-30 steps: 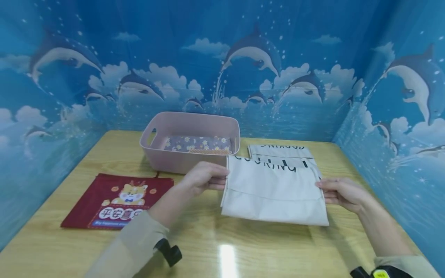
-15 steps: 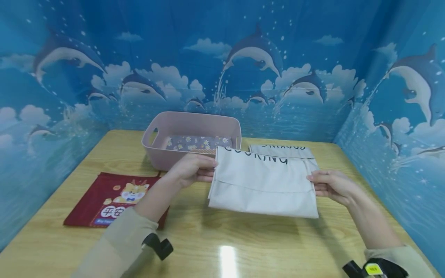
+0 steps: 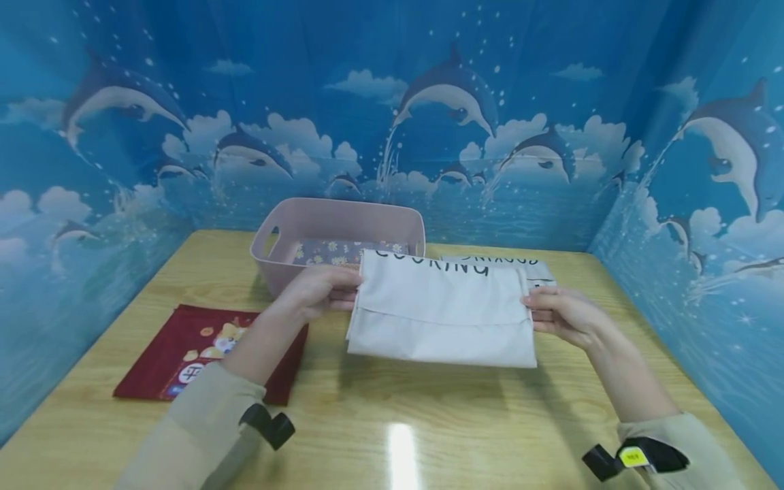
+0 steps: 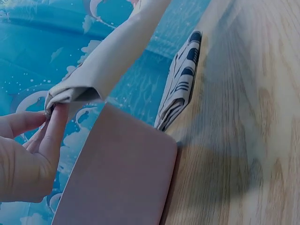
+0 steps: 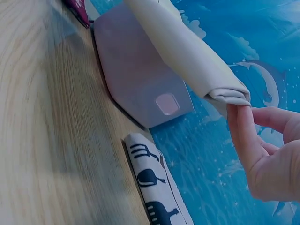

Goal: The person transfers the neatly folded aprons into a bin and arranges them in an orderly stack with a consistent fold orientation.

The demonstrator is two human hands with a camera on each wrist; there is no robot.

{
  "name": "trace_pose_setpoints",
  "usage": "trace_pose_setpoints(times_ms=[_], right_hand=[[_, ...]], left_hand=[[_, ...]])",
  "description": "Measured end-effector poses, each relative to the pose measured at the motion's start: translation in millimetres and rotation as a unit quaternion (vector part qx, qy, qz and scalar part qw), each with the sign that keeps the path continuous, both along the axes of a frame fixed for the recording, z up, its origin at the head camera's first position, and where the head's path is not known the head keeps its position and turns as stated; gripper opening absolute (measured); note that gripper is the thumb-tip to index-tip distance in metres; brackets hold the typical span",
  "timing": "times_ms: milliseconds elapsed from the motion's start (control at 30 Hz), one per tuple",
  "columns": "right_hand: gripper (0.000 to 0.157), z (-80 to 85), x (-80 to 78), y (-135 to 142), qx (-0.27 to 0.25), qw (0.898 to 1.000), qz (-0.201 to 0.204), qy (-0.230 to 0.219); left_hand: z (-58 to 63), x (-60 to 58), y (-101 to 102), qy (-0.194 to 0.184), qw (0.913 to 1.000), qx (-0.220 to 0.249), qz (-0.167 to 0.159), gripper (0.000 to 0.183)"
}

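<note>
A folded cream cloth [image 3: 441,306] with dark "COOKING" lettering hangs level above the table, held by both hands. My left hand [image 3: 315,291] pinches its left edge between thumb and fingers, and in the left wrist view the fold layers show at the fingertips. At the opposite edge, my right hand [image 3: 566,314] pinches the cloth the same way. Behind it, a second folded cloth [image 5: 154,183] printed with black utensil shapes lies on the table, mostly covered in the head view. The held cloth overlaps the front right of a pink plastic basket [image 3: 278,267] in the head view.
Inside the basket lies a folded grey-purple floral cloth [image 3: 324,252]. A dark red bag [image 3: 153,361] with a cartoon animal print lies flat at the left, partly under my left forearm in view. Blue dolphin-printed curtains [image 3: 392,102] wall the wooden table [image 3: 465,435] at back and sides.
Both hands have carried the folded cream cloth leftward and slightly up, from in front of the second cloth toward the basket. The grip on both edges stays the same.
</note>
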State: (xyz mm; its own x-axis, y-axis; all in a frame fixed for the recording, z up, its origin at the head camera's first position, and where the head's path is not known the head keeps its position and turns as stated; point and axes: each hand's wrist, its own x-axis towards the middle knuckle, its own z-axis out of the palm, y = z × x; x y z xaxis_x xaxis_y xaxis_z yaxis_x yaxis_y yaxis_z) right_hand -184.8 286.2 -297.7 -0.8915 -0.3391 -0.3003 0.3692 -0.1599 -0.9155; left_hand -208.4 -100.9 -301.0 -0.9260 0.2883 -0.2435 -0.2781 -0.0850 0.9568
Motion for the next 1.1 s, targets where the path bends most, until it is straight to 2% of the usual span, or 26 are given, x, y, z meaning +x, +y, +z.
trace_pose_setpoints(times_ms=[100,233,300,367,533,667,900,1000,1100], right_hand=[[0.009,1.3,-3.7,-6.8,0.008,1.000,-0.009,0.003],[0.054,4.0,-7.7,-14.9,0.020,1.000,-0.020,0.000],[0.066,5.2,-9.5,-18.6,0.023,0.999,-0.022,-0.005],[0.058,6.2,-11.4,-22.5,0.024,0.999,-0.022,-0.011],[0.011,8.0,-16.7,-32.1,0.015,1.000,-0.021,-0.012],[0.016,9.3,-21.9,-39.5,0.004,0.999,-0.030,-0.009],[0.011,8.3,-33.3,-53.3,0.012,0.998,-0.054,-0.019],[0.021,8.4,-38.3,-60.0,0.022,0.997,-0.064,-0.024],[0.037,9.5,-43.9,-66.9,0.031,0.997,-0.063,-0.022]], left_hand=[[-0.9,-2.7,-3.9,0.000,0.9999,0.005,0.012,0.037],[-0.2,-7.4,-8.1,0.001,0.9997,0.008,0.025,0.029],[0.9,-9.6,-10.6,0.001,0.9996,0.008,0.027,0.026],[2.1,-11.7,-13.4,-0.002,0.9995,0.008,0.031,0.024],[6.2,-17.1,-21.0,0.003,0.9993,-0.003,0.038,0.018],[10.1,-22.1,-28.2,0.012,0.9989,-0.027,0.038,0.014],[13.9,-29.9,-38.5,-0.013,0.9980,-0.035,0.052,0.014],[14.0,-33.5,-43.9,-0.014,0.9977,-0.044,0.050,0.014],[14.2,-37.3,-50.0,-0.013,0.9979,-0.042,0.048,0.012]])
